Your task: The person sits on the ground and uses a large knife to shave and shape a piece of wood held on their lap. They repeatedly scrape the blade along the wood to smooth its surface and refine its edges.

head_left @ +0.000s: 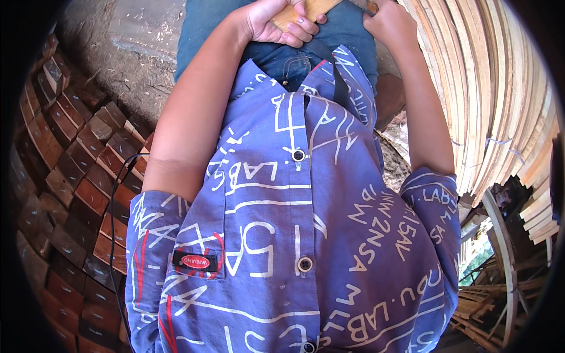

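At the top edge, over my lap, my left hand (286,25) is closed around a pale yellow piece of wood (318,7). The wood runs out of the picture at the top, so its full shape is hidden. To the right of it, my right hand (391,23) is closed on a brown-handled tool (371,6), of which only a small brown end shows. What kind of tool it is cannot be told. Both hands are above my blue jeans (200,35), and the two are apart.
Stacked reddish-brown wooden blocks (76,159) fill the left side. A tall stack of thin pale wooden strips (471,76), tied in bundles, stands at the right. A black cable (112,235) hangs by my left sleeve. Loose sticks (482,312) lie lower right; concrete ground (141,53) shows upper left.
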A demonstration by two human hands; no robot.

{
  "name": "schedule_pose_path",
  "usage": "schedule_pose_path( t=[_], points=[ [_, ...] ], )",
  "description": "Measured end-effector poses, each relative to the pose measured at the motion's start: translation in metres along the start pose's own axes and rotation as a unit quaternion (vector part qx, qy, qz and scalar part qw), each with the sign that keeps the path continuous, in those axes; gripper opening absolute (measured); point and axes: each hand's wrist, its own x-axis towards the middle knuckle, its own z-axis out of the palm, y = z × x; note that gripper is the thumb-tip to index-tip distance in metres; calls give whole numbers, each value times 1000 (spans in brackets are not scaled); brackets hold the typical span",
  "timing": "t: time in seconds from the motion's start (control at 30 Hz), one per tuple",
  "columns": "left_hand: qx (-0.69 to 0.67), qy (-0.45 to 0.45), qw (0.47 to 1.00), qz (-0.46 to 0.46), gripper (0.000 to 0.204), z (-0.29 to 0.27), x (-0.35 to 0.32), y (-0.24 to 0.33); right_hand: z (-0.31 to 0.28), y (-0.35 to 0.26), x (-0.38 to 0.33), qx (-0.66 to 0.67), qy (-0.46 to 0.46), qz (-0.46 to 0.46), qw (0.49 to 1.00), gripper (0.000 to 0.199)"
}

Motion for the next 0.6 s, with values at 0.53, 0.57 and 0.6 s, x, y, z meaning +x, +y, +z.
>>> schedule_pose_path(
  t=[0.53,0.57,0.6],
  points=[
    [43,-1,999,21,27,-1,-7,-3,-10,-54,-13,37,-31,7,999,20],
    [42,-3,999,24,26,-1,-6,-3,-5,-50,-10,41,-18,17,999,20],
    [31,-3,999,18,26,-2,-6,-3,-4,-43,-5,19,-24,34,999,20]
  ],
)
